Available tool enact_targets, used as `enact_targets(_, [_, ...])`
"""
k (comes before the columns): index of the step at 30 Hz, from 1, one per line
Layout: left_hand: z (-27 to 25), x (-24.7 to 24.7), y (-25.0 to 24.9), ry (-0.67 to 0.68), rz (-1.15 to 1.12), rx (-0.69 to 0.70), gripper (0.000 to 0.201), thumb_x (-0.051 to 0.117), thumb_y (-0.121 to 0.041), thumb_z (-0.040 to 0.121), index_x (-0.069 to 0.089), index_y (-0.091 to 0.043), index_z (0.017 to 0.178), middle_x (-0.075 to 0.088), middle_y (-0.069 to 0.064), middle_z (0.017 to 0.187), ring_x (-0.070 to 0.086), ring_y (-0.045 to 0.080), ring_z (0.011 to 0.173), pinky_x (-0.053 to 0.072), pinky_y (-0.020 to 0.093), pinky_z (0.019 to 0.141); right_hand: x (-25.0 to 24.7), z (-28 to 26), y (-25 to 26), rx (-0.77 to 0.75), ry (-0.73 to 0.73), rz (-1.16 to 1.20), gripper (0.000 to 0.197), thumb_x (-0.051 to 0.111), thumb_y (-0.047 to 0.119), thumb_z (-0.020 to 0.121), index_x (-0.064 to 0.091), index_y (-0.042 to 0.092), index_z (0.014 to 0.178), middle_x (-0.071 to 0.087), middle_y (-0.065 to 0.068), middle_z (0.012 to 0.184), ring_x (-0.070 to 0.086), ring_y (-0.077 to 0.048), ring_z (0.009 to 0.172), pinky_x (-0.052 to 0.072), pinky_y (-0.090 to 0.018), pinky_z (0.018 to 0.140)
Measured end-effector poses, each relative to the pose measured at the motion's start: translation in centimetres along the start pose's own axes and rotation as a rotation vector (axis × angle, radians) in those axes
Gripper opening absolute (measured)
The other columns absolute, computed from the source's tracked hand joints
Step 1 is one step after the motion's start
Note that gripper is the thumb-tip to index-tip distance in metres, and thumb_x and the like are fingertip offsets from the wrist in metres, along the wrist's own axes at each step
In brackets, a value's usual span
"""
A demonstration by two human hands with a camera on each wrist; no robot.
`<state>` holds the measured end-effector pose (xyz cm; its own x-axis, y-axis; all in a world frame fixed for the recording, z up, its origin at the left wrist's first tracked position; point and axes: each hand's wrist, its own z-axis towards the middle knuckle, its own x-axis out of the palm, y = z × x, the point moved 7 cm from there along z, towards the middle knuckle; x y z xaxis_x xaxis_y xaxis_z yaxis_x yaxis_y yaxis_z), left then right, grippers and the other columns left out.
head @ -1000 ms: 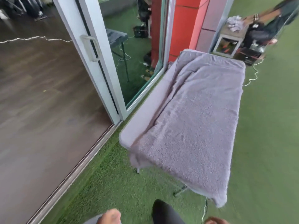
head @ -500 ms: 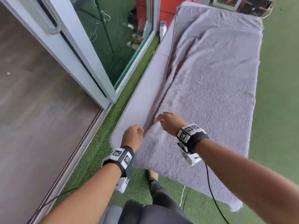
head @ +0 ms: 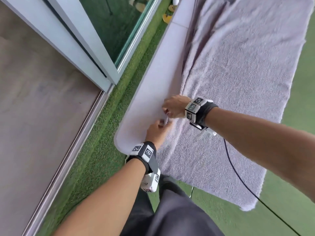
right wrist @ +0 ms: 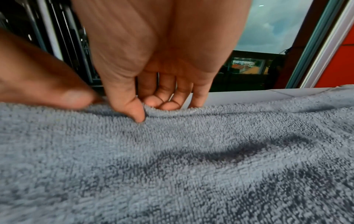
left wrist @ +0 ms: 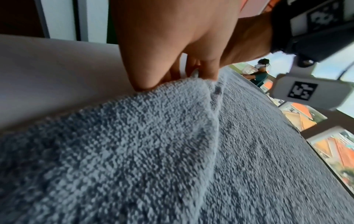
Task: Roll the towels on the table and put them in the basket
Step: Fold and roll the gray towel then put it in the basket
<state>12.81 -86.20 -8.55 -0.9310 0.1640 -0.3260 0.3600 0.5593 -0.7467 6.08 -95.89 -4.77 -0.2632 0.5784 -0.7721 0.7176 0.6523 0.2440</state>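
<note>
I'm at the start of the first roll: my left hand [head: 156, 130] and right hand [head: 173, 106] sit side by side, each pinching the long edge of the grey towel [head: 238, 86] under their fingertips, thumbs on top. It looks like a light pinch, though blur hides the left fingers. Next I'd turn that edge over, away from the bare strip of table [head: 153, 99] beyond my fingertips. The towel is thick terry, spread nearly flat and overhanging.

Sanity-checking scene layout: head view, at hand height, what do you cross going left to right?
Wood floor → door track → green turf strip → bare table edge → hands gripping the towel's edge → grey towel → turf again.
</note>
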Motion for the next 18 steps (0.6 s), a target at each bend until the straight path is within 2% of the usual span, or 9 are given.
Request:
enact_targets(2, [0.4,-0.4,0.7,0.000,-0.220,-0.124,0.040,0.047,-0.044,0.096,0.052,-0.016,0.068,0.049,-0.006,0.054,0.043,0.011,0.049,0.032,0.024,0.054,-0.7,-0.5,0.1,-0.079,-0.082,0.052,0.017,0.060,0.019,0.087,0.062,0.014,0.103,0.056,-0.002,0.100,0.055,-0.023,0.099,0.053,-0.041,0.084])
enact_targets(4, [0.5,-0.5,1.9,0.009,-0.379,-0.294,0.035,0.048,-0.028,0.097,0.054,-0.016,0.064,0.054,-0.003,0.054,0.051,0.014,0.055,0.037,0.021,0.058,-1.1,-1.3,0.3,-0.143,-0.141,0.087,0.019,0.059,0.018,0.089,0.058,0.011,0.106,0.060,-0.006,0.099,0.059,-0.021,0.088,0.055,-0.042,0.078])
enact_targets(6, [0.5,0.1,2.7,0.114,-0.387,-0.402,0.028,0.053,-0.021,0.092,0.057,-0.016,0.065,0.057,0.002,0.060,0.053,0.019,0.066,0.039,0.025,0.066,-1.4,-2.2,0.4,-0.166,-0.172,0.124,0.017,0.058,0.016,0.090,0.054,0.011,0.106,0.066,-0.007,0.093,0.062,-0.022,0.072,0.056,-0.040,0.069])
enact_targets(7, [0.4,0.3,2.9,0.179,-0.363,-0.425,0.027,0.054,-0.020,0.092,0.055,-0.017,0.065,0.055,0.001,0.058,0.050,0.019,0.064,0.038,0.027,0.063,-1.5,-2.6,0.4,-0.172,-0.194,0.132,0.016,0.058,0.015,0.090,0.052,0.011,0.105,0.067,-0.007,0.089,0.063,-0.023,0.067,0.055,-0.039,0.066])
enact_targets(10, [0.4,0.5,2.7,0.312,-0.320,-0.439,0.024,0.052,-0.016,0.093,0.054,-0.016,0.069,0.048,-0.001,0.054,0.042,0.016,0.055,0.034,0.024,0.053,-1.7,-3.6,0.3,-0.149,-0.220,0.103,0.016,0.056,0.019,0.092,0.051,0.013,0.105,0.064,-0.003,0.082,0.061,-0.023,0.065,0.054,-0.037,0.064])
enact_targets(12, [0.6,0.1,2.5,0.320,-0.331,-0.416,0.021,0.051,-0.014,0.093,0.060,-0.015,0.075,0.054,0.003,0.065,0.049,0.020,0.065,0.039,0.025,0.062,-2.0,-3.9,0.1,-0.135,-0.232,0.097,0.017,0.056,0.020,0.092,0.051,0.014,0.106,0.063,-0.003,0.084,0.061,-0.023,0.068,0.053,-0.036,0.066])
enact_targets(14, [1.0,-0.8,1.8,0.259,-0.296,-0.341,0.022,0.050,-0.013,0.094,0.062,-0.017,0.076,0.058,0.002,0.069,0.052,0.020,0.076,0.037,0.030,0.072,-2.2,-3.9,0.3,-0.163,-0.248,0.110,0.014,0.056,0.018,0.091,0.053,0.013,0.104,0.064,-0.002,0.086,0.062,-0.022,0.071,0.054,-0.037,0.069])
enact_targets(16, [0.9,-1.9,1.1,0.192,-0.232,-0.289,0.018,0.053,-0.024,0.095,0.063,-0.019,0.081,0.062,0.003,0.080,0.052,0.019,0.080,0.037,0.030,0.076,-2.3,-3.7,0.7,-0.213,-0.258,0.118,0.010,0.058,0.016,0.089,0.057,0.013,0.098,0.065,-0.002,0.088,0.064,-0.021,0.073,0.056,-0.040,0.070])
enact_targets(18, [0.4,-2.7,1.0,0.178,-0.198,-0.289,0.026,0.055,-0.044,0.092,0.064,-0.021,0.101,0.064,0.004,0.101,0.053,0.018,0.088,0.039,0.032,0.084,-2.2,-3.3,0.7,-0.227,-0.247,0.127,0.008,0.060,0.014,0.089,0.058,0.012,0.096,0.065,-0.002,0.088,0.063,-0.019,0.074,0.057,-0.041,0.071])
